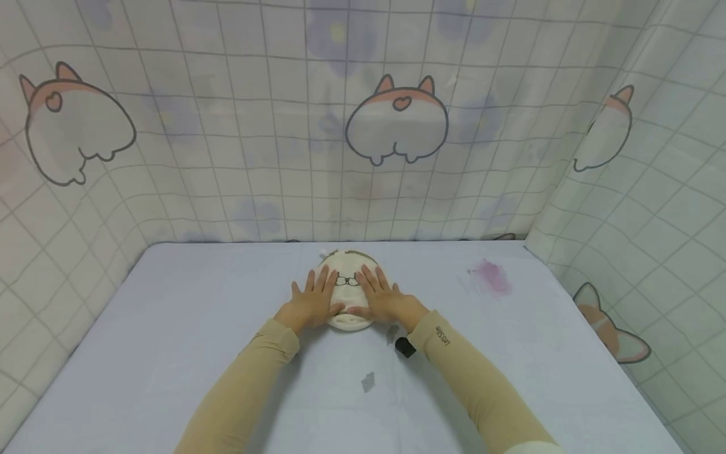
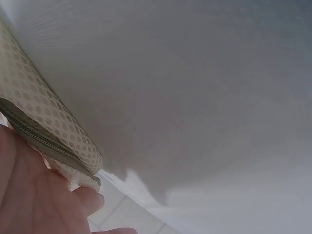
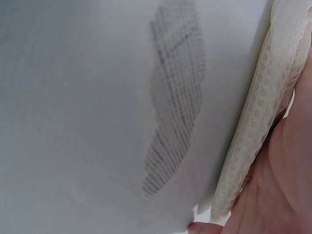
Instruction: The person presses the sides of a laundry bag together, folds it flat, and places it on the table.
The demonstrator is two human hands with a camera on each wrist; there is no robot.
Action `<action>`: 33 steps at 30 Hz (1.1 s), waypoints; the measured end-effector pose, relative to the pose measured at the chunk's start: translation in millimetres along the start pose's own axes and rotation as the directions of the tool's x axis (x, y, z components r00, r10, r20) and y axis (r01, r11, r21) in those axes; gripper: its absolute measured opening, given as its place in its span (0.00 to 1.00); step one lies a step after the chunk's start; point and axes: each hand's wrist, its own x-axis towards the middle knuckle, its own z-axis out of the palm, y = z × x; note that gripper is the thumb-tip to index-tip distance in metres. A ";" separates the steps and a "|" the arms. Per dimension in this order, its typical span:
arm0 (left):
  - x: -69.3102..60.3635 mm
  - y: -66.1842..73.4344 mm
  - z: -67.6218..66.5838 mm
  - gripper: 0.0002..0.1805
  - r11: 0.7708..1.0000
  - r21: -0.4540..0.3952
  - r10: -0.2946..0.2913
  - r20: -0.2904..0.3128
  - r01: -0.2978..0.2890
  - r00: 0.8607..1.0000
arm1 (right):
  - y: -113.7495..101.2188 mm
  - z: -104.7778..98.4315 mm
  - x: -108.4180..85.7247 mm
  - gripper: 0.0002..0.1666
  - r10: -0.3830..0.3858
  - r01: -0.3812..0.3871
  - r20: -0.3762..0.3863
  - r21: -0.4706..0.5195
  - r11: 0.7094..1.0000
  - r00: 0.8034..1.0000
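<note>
A round cream mesh laundry bag point(image 1: 347, 294) with a printed pair of glasses lies on the white-covered table. My left hand point(image 1: 309, 306) rests on its left side with the fingers spread and straight. On the other side my right hand point(image 1: 388, 304) lies flat on it, fingers also spread, the thumbs close together. In the left wrist view, the honeycomb mesh of the bag point(image 2: 41, 92) and its zipper point(image 2: 46, 139) lie beside the left palm point(image 2: 36, 200). The right wrist view has the bag's thick mesh edge point(image 3: 253, 119) next to the right palm point(image 3: 273, 190).
A small black object point(image 1: 405, 347) lies near the right wrist. Grey patches point(image 1: 368, 381) and a pink stain point(image 1: 492, 277) mark the tablecloth point(image 1: 187, 328). Checked fabric point(image 1: 238, 139) with animal prints hangs behind the table and along both sides.
</note>
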 end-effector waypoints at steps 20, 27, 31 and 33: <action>-0.4 3.0 -4.8 0.44 1.000 0.014 -0.007 0.012 0.007 1.000 | -1.6 -5.3 -5.3 0.55 -0.008 0.009 -0.028 0.009 1.000 1.000; 11.5 -5.7 8.2 0.46 1.000 -0.001 -0.013 0.010 0.013 1.000 | -1.9 -3.8 -5.0 0.55 -0.011 0.011 -0.025 0.015 1.000 1.000; 17.2 -10.2 15.1 0.47 1.000 -0.014 -0.013 0.005 0.013 1.000 | -1.9 -1.3 -4.3 0.55 -0.013 0.014 -0.027 0.018 1.000 1.000; 17.0 -9.5 14.6 0.47 1.000 -0.013 -0.013 0.005 0.013 1.000 | -2.0 -1.6 -4.2 0.55 -0.008 0.008 -0.013 0.010 1.000 1.000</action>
